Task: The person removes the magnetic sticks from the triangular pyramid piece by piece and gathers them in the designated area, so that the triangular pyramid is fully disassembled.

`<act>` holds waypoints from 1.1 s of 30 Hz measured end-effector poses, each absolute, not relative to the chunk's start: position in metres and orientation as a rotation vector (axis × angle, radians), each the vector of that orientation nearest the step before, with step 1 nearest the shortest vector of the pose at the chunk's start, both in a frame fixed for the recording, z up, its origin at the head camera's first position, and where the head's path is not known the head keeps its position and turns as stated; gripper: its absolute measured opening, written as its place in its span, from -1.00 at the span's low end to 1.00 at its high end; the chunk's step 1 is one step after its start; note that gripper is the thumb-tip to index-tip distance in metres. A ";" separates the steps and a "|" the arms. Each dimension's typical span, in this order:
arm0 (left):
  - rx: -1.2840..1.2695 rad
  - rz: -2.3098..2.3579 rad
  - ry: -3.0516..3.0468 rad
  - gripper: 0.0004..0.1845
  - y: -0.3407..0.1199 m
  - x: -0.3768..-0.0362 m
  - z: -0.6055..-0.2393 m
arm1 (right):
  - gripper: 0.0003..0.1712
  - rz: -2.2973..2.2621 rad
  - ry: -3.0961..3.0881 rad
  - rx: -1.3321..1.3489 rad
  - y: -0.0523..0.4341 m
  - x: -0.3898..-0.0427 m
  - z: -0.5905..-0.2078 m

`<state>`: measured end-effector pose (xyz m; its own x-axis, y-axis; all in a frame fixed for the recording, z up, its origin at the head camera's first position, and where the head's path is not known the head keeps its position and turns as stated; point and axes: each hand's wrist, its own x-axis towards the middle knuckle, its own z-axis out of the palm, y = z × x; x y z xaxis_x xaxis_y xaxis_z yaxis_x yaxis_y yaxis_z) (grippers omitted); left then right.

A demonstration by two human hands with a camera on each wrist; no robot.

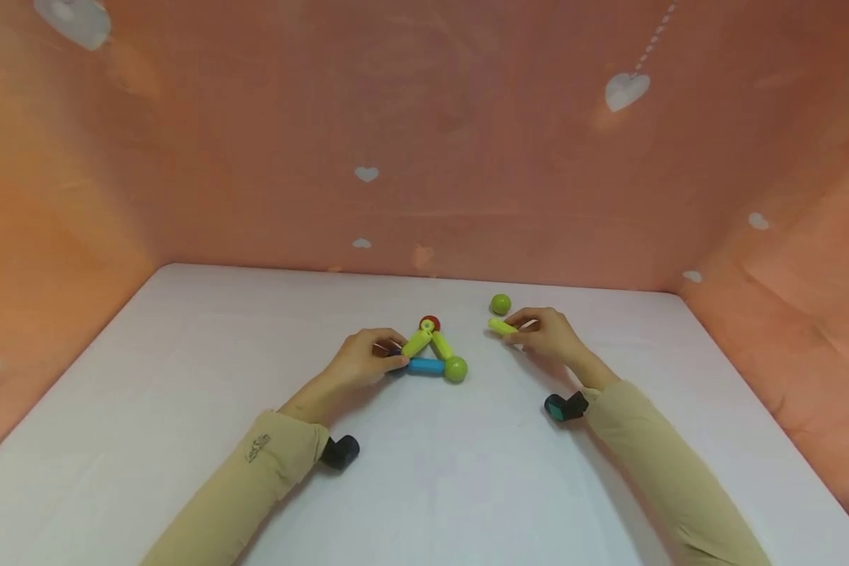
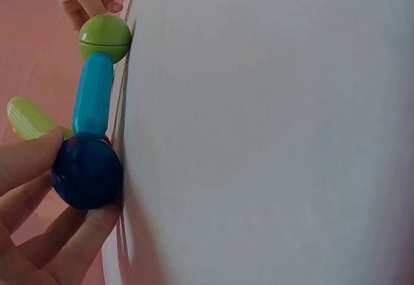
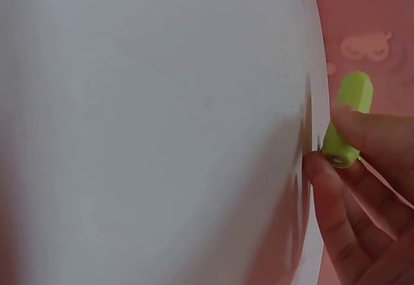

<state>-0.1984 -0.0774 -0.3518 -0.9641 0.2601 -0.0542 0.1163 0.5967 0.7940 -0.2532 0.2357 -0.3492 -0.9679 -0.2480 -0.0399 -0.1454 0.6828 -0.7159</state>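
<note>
1. Table (image 1: 184, 377): white, flat; everything below lies on it.

2. Rod-and-ball triangle (image 1: 431, 354), centre of table: blue rod (image 1: 425, 365) along the near edge, two lime rods (image 1: 417, 343) leaning up to a red ball (image 1: 430, 322), green ball (image 1: 456, 369) at the right corner, dark blue ball (image 2: 87, 170) at the left. Looks like hard, light, smooth plastic; the joints probably part under a sideways tug, so hold it at a corner ball.

3. Your left hand (image 1: 364, 362): fingers curled round the dark blue corner ball, steadying the frame.

4. Your right hand (image 1: 548, 334): thumb and fingertips pinch a loose lime rod (image 1: 502, 326) at its near end, right of the triangle. Stiff and slick; hold it mid-length for better control.

5. Loose green ball (image 1: 500, 303), just beyond that rod: untouched, likely to roll.
</note>
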 end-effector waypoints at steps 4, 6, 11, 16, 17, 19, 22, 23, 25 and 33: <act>0.311 1.319 2.647 -0.77 -0.077 -0.198 -0.354 | -0.66 -1.100 2.785 -0.346 0.235 -0.257 -0.352; 0.318 1.317 2.646 -0.76 -0.077 -0.198 -0.354 | -0.67 -1.054 2.816 -0.338 0.234 -0.258 -0.352; 0.302 1.312 2.654 -0.77 -0.075 -0.196 -0.353 | -0.68 -0.989 2.846 -0.323 0.235 -0.257 -0.352; 0.292 1.313 2.668 -0.77 -0.075 -0.196 -0.352 | -0.70 -1.018 2.844 -0.322 0.233 -0.257 -0.354; 0.285 1.314 2.667 -0.76 -0.076 -0.197 -0.352 | -0.69 -1.023 2.846 -0.327 0.233 -0.257 -0.354; 0.268 1.319 2.657 -0.76 -0.076 -0.197 -0.352 | -0.69 -1.034 2.842 -0.320 0.232 -0.257 -0.355; 0.248 1.326 2.636 -0.75 -0.077 -0.197 -0.352 | -0.66 -1.019 2.835 -0.318 0.231 -0.255 -0.355; 0.246 1.325 2.631 -0.75 -0.077 -0.197 -0.353 | -0.65 -1.006 2.833 -0.315 0.231 -0.254 -0.354; 0.237 1.335 2.618 -0.75 -0.077 -0.197 -0.353 | -0.63 -0.985 2.839 -0.330 0.230 -0.251 -0.354; 0.199 1.372 2.579 -0.74 -0.078 -0.197 -0.352 | -0.57 -1.099 2.882 -0.391 0.220 -0.245 -0.348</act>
